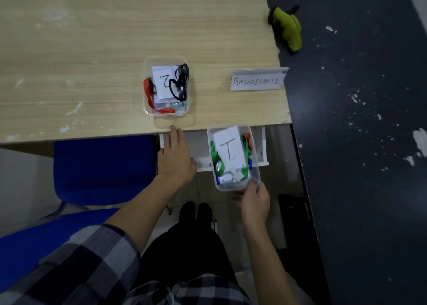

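Observation:
A clear plastic box (pixel 255 177) with a paper card marked "1" and green, red and blue lanyards hangs in the air just off the table's front edge. My right hand (pixel 253 199) grips its near end from below. A second clear box (pixel 147 105) stands on the wooden table (pixel 80 61), holding a card marked "2" with black and red lanyards. My left hand (pixel 176 156) lies flat with straight fingers, its fingertips touching the table's front edge just below that box.
A folded paper sign reading "Resepsionis" (pixel 257 80) stands near the table's right edge. A yellow-green cloth (pixel 288 29) lies on the dark floor to the right. A blue chair (pixel 101 168) sits at the left, and a white drawer unit (pixel 263 147) is under the table.

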The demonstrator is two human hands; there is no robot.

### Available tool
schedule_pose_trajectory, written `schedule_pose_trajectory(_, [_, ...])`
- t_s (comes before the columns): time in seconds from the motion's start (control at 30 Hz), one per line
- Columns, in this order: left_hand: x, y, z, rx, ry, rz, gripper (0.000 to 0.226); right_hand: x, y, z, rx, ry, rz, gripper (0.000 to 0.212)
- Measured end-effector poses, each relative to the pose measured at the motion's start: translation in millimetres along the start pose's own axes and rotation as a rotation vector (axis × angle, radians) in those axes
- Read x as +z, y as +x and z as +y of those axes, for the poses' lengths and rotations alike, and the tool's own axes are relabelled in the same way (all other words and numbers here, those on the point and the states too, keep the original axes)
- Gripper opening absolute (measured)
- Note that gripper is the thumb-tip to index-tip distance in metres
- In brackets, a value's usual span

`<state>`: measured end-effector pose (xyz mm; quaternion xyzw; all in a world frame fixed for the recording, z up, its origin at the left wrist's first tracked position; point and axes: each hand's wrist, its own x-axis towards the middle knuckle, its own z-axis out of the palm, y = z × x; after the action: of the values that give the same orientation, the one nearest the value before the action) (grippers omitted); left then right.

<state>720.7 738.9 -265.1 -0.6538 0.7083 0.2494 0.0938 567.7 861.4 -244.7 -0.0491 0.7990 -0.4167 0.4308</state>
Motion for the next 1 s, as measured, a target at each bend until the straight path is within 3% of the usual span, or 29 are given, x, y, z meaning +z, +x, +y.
schedule_pose_trajectory(0.33, [3, 0, -3, 0.015, 0.020, -0.022, 0.095, 17, 63, -5, 0.084, -0.055, 0.026, 0.016])
schedule_pose_trajectory(0.53, [4, 3, -9, 0.041, 0.049, -0.021, 0.098, 45, 124, -15, 0.057, -0.198, 0.044, 0.036])
schedule_pose_trajectory(1.0, [8, 1, -22, 0.102, 0.040, -0.001, 0.096, 59, 122, -36, 0.204, -0.164, 0.044, 0.038])
